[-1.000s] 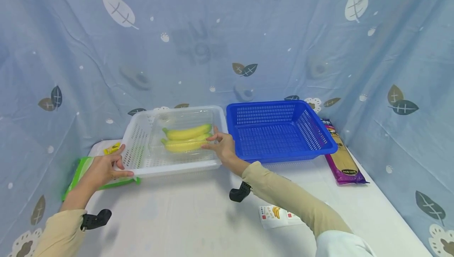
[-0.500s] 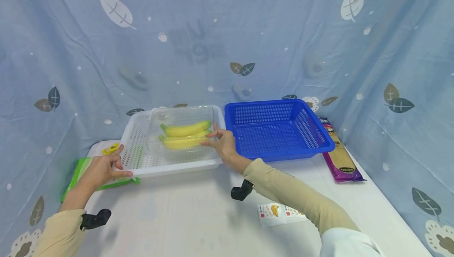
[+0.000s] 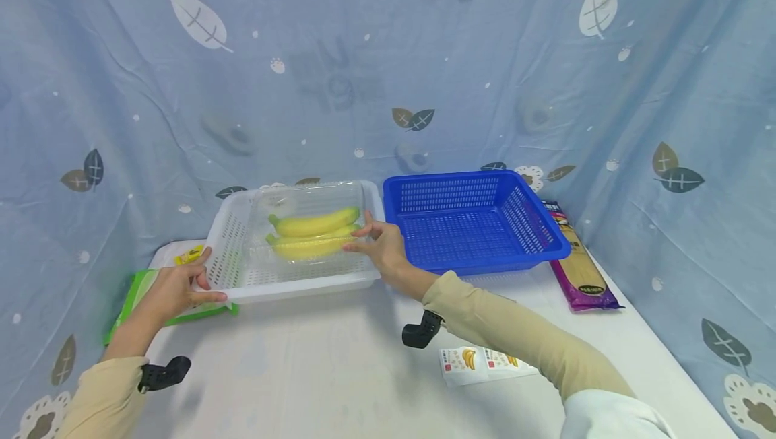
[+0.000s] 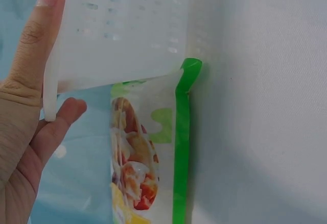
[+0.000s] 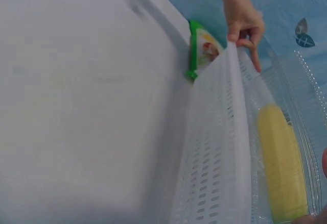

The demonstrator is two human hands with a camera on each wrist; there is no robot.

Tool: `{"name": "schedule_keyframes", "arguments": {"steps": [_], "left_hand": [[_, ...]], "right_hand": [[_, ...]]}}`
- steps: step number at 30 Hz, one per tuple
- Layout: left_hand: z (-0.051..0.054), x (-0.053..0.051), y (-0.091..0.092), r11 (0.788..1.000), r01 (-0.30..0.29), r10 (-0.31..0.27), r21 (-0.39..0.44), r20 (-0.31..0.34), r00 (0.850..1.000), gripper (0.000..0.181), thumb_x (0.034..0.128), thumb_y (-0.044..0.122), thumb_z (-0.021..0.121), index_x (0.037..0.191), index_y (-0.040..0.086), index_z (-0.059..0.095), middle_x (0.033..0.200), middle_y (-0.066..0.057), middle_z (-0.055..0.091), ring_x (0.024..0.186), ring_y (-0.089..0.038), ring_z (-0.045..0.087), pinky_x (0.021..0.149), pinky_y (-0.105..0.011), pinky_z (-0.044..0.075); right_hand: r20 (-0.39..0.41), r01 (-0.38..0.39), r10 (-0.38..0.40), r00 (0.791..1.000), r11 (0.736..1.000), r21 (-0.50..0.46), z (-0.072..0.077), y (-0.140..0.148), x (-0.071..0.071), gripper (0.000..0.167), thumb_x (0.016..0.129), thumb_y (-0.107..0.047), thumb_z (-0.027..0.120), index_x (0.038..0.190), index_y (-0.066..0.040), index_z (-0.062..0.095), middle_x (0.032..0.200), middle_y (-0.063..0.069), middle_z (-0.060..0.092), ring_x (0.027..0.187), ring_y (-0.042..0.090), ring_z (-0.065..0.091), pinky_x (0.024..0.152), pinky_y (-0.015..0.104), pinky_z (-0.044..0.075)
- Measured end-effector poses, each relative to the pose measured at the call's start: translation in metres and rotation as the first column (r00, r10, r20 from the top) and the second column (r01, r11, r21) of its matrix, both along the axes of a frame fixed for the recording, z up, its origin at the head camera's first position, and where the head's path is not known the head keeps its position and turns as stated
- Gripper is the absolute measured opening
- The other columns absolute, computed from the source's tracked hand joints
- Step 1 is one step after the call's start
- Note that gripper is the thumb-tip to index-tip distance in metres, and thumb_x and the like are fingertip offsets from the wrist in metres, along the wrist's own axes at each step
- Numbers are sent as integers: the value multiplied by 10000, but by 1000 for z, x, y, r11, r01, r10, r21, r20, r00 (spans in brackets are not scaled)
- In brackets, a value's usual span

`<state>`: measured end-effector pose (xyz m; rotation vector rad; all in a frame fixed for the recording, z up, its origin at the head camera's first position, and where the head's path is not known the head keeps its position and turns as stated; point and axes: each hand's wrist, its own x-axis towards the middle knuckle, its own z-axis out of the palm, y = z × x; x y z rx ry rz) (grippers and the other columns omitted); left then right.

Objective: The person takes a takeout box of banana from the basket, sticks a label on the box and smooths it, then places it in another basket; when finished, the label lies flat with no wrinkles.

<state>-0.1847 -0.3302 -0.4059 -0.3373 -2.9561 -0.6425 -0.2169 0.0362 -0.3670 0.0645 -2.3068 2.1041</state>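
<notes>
The left hand [image 3: 176, 284] grips the near left corner of a white perforated basket [image 3: 297, 289], thumb on one side of the rim and fingers on the other in the left wrist view. Inside the basket sits a clear plastic container [image 3: 309, 196], tilted a little. Two yellow bananas [image 3: 314, 223] with greenish ends lie in it. At the container's right end, the right hand [image 3: 383, 250] pinches its edge between thumb and fingers. Only bits of that hand [image 5: 314, 219] show in the right wrist view.
A blue perforated basket [image 3: 473, 267] stands right of the white one. Beyond it lies a purple noodle packet [image 3: 585, 277]. White packets with banana pictures [image 3: 467, 365] lie near the right forearm. A green-edged bag [image 4: 138, 157] and a small yellow packet [image 3: 189, 255] are at left.
The clear container and bananas have shifted slightly left inside the white basket. The right forearm has swung a little to the right. The left hand stays on the basket's corner.
</notes>
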Motion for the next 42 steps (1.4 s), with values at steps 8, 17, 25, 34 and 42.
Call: {"name": "schedule_keyframes", "arguments": {"steps": [8,17,25,34,42], "left_hand": [[-1,0,2,1000,5,-5,2,4,1000,435,643,263,873,645,129,459,1398,-309,369,477,-109,252,433,-244,278],[0,-1,4,1000,-4,4,17,15,1000,441,655,275,870,654,124,456,1422,-294,353,485,-112,262,439,-243,281],[-1,2,3,1000,-5,5,17,23,1000,436,641,263,874,644,129,460,1407,-303,362,488,-114,264,440,-239,286],[0,3,0,1000,-6,6,20,15,1000,433,639,241,876,644,131,457,1400,-303,367,480,-99,244,432,-236,275],[1,1,0,1000,-12,12,20,15,1000,435,626,245,879,644,131,460,1403,-307,359,486,-102,239,428,-239,270]], "right_hand": [[64,-7,8,998,1000,-26,8,5,2,249,676,56,814,879,48,670,1439,91,428,1360,222,358,1138,359,179],[56,-30,31,998,999,-19,16,13,9,239,691,48,810,879,56,663,1456,93,409,1375,226,328,1133,367,190],[51,-73,71,996,997,27,16,20,25,240,712,24,806,897,66,659,1457,86,414,1382,238,312,1121,381,226],[66,-70,71,995,998,-7,18,24,41,235,701,45,807,887,50,664,1459,90,414,1374,243,329,1103,346,258],[40,-71,74,996,995,-73,19,30,53,256,712,76,788,913,119,635,1473,118,395,1375,216,327,1082,335,287]]}}
